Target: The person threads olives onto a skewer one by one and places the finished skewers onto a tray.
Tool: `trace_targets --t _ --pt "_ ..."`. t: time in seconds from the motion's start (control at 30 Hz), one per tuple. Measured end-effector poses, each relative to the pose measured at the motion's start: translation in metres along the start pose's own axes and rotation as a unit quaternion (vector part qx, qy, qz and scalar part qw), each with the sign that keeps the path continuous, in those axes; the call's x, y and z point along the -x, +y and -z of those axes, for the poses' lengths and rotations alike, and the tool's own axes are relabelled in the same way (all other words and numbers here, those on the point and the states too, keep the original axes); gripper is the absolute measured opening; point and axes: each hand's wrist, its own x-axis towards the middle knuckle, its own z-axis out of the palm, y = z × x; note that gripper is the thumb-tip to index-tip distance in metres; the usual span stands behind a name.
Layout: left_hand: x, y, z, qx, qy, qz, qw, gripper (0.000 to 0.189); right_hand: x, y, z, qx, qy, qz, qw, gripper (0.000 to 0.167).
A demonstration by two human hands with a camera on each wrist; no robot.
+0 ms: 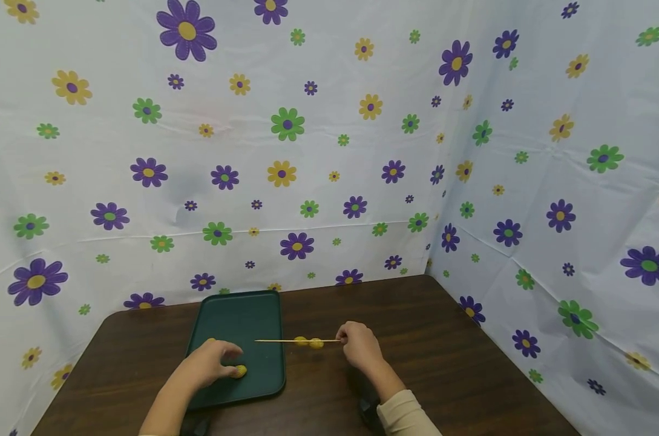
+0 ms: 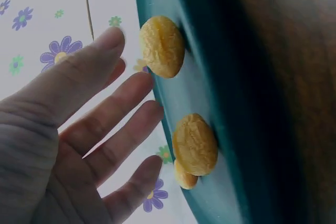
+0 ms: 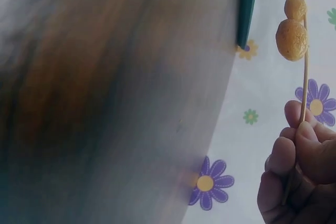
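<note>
My right hand (image 1: 360, 346) pinches a thin wooden skewer (image 1: 272, 341) near one end, thumb against fingers. Two small yellow potatoes, one larger potato (image 3: 292, 40) and one smaller potato (image 3: 295, 8), sit side by side on the skewer, which points left over the edge of the dark green tray (image 1: 241, 315). Over the tray, my left hand (image 1: 205, 364) has its fingers extended and apart, with its thumb and fingertips close to a wrinkled yellow potato (image 2: 161, 46). Another potato (image 2: 195, 144) lies on the tray, partly covering a third potato (image 2: 185, 176).
The tray lies on the left part of a dark brown wooden table (image 1: 394, 309). A white flower-printed cloth (image 1: 318, 200) hangs behind the table and along its right side. Dark objects (image 1: 370, 412) show beside both forearms at the near edge.
</note>
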Motion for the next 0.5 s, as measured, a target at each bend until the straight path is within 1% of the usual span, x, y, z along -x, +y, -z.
trace_targets --t 0.17,0.3,0.4,0.5 --pt "0.0 -0.009 -0.004 0.021 -0.03 -0.008 0.9993 0.032 0.002 0.003 0.0 -0.009 -0.008 -0.008 0.9999 0.026" --pt "-0.003 -0.012 -0.007 0.023 -0.05 -0.042 0.9976 0.033 0.003 0.003 0.001 -0.011 -0.007 -0.007 0.9999 0.025" --pt "-0.005 -0.012 -0.01 0.007 -0.054 -0.063 0.9965 0.032 0.004 0.003 0.002 -0.01 -0.005 -0.005 0.9999 0.024" --pt "-0.006 -0.009 -0.013 -0.021 -0.044 -0.058 0.9971 0.027 0.004 0.003 0.002 -0.008 -0.004 -0.003 1.0 0.023"
